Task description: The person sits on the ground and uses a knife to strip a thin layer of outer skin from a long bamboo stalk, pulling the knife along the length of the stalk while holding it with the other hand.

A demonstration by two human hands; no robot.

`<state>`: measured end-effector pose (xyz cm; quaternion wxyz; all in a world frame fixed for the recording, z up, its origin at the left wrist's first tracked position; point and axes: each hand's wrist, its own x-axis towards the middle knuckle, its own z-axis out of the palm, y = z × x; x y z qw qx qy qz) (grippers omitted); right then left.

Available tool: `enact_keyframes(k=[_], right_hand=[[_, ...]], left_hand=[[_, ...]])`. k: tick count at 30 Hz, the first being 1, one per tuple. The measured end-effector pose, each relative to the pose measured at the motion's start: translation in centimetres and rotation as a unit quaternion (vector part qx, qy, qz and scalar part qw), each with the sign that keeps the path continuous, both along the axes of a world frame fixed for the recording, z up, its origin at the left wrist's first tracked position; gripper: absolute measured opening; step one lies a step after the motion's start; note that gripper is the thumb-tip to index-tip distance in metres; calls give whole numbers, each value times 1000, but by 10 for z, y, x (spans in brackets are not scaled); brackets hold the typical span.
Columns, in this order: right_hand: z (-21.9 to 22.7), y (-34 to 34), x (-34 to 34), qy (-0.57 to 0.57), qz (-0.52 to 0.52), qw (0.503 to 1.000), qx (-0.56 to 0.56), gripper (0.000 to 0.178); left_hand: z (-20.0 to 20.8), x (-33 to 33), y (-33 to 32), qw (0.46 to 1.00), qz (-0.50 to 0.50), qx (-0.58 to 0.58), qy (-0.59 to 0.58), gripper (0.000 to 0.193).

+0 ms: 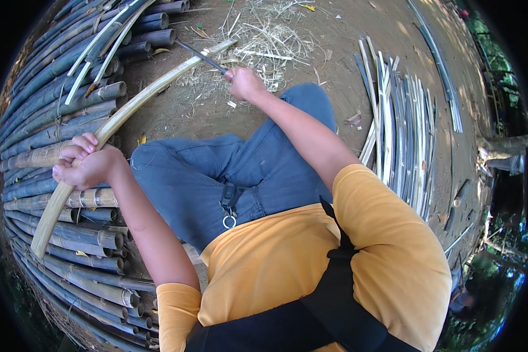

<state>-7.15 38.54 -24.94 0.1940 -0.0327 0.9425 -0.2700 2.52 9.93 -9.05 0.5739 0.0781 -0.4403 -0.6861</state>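
A long, pale bamboo strip [136,101] runs slantwise from the lower left to the upper middle. My left hand [91,162] is closed around it, with a length of strip jutting out below the fist. In my right hand [244,84] is the handle of a knife [215,63]. Its narrow dark blade crosses the strip near the far end and appears to touch it. The fingers of the right hand are wrapped round the handle, which they mostly hide.
Stacked dark bamboo poles [94,141] fill the left side. Thin, pale split strips [100,47] lie over the pile's far end. Curly shavings [270,50] litter the dirt ground ahead. To my right lies a bundle of split bamboo strips [402,129], with longer strips [441,64] beyond.
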Motion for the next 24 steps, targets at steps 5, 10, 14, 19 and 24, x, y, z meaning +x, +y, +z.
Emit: enact_keyframes(k=[5, 10, 14, 19, 24], right_hand=[[-28, 18, 5, 49, 37, 998, 25, 19], [-8, 17, 15, -20, -6, 1000, 13, 18], [-17, 23, 28, 24, 30, 999, -2, 17], [-5, 11, 38, -9, -4, 1000, -22, 18], [-20, 13, 27, 11, 20, 1000, 15, 19]], left_hand=[[6, 7, -4, 1000, 7, 3, -19, 36], [24, 8, 4, 999, 4, -32, -28, 37], [25, 12, -20, 999, -12, -32, -35, 35], [28, 8, -17, 999, -3, 4, -44, 36], [13, 16, -41, 999, -42, 18, -9, 35]])
